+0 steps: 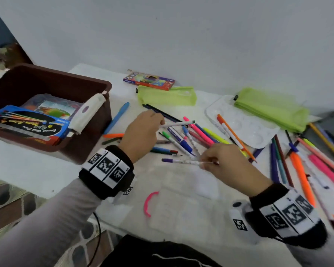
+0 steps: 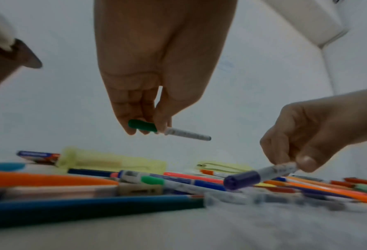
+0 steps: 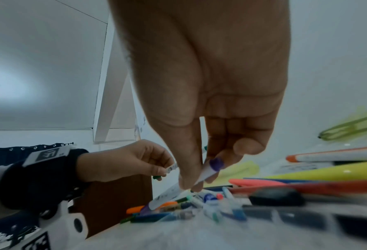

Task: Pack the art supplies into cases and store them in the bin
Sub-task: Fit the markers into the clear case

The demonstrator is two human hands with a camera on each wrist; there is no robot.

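Head view: green-capped marker (image 1: 178, 123) pinched in left hand (image 1: 140, 134), lifted clear of the counter (image 1: 181, 199), barrel pointing right over the loose pile of pens (image 1: 191, 137). Purple-capped marker (image 1: 178, 161) pinched at its tail end by right hand (image 1: 233, 166), cap pointing left, just above the counter. Hands apart, pile between and beyond them. Two lime mesh cases: near case (image 1: 167, 95) behind the pile, far case (image 1: 272, 110) to the right, part of it lying on a white paint palette (image 1: 245, 130). Coloured pencil box (image 1: 149, 81) touching the near case's back edge. More pencils and markers (image 1: 305, 170) fanned at far right. Pink curved piece (image 1: 149, 203) lying alone on the counter near the front. Brown bin (image 1: 52, 105) at left, already holding a blue brush pack (image 1: 29, 122) and a clear-lidded set beneath; white latch handle (image 1: 88, 112) on its near rim.

Left wrist view: thumb and fingers (image 2: 135, 108) curled round the green cap end, white barrel sticking out to the right.

Right wrist view: thumb and forefinger closed on the white barrel, purple end showing between the fingers (image 3: 218, 145).
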